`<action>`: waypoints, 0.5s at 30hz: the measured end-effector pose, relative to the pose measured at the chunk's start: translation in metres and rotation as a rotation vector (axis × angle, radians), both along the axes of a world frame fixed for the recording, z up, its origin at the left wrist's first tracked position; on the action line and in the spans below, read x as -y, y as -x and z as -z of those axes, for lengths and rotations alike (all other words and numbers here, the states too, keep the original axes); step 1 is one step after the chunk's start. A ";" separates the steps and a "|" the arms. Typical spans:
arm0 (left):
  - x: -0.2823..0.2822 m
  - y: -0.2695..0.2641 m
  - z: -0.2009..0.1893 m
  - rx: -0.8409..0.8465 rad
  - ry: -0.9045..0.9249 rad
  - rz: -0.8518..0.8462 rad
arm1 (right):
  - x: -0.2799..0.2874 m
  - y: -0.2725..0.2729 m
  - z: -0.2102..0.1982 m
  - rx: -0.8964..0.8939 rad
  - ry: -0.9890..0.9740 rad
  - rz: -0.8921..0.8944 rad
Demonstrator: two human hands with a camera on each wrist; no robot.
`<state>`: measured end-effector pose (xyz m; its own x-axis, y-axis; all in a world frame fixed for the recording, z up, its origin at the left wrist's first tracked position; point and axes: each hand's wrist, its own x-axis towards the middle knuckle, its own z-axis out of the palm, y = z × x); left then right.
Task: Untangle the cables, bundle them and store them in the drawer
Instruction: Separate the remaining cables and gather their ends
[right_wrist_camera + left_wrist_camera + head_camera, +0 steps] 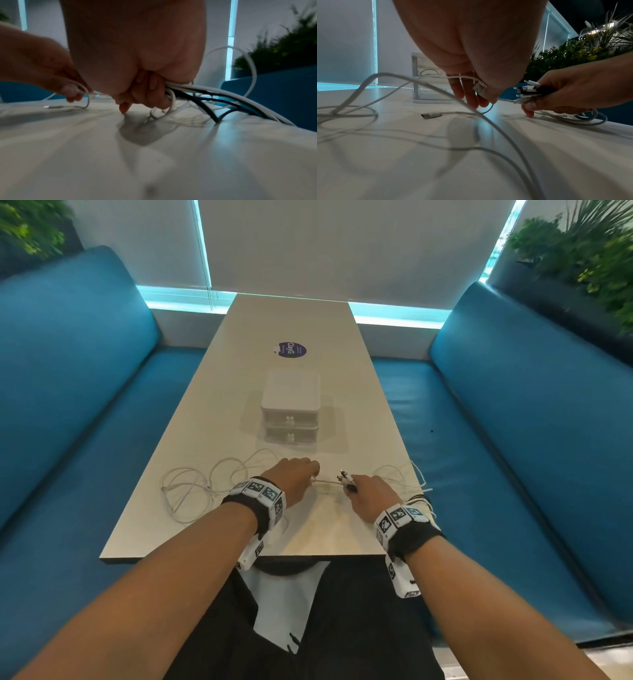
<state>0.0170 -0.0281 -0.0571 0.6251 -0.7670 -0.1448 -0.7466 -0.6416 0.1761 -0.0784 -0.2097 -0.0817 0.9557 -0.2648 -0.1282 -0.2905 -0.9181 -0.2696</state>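
Thin white cables (pixel 191 484) sprawl in loose loops on the tabletop; a gathered bunch of white and black cable ends (pixel 530 90) sits right. The small white two-drawer plastic box (pixel 291 412) stands closed behind.

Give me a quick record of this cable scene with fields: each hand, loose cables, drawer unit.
left hand: pinches a white plug
right hand: grips a bunch of cable ends, white and black
loose cables: white loops on the table, left of the hands
drawer unit: two drawers, both closed, beyond the hands
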 end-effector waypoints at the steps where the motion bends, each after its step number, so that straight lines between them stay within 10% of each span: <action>1: 0.000 0.000 0.001 -0.042 0.007 0.010 | 0.003 0.001 -0.002 -0.015 -0.004 0.010; 10: -0.008 -0.006 -0.002 0.119 0.061 -0.005 | 0.055 0.034 -0.033 -0.194 0.370 0.281; 15: -0.017 -0.018 -0.002 0.220 0.124 -0.036 | 0.066 0.039 -0.042 -0.121 0.270 0.405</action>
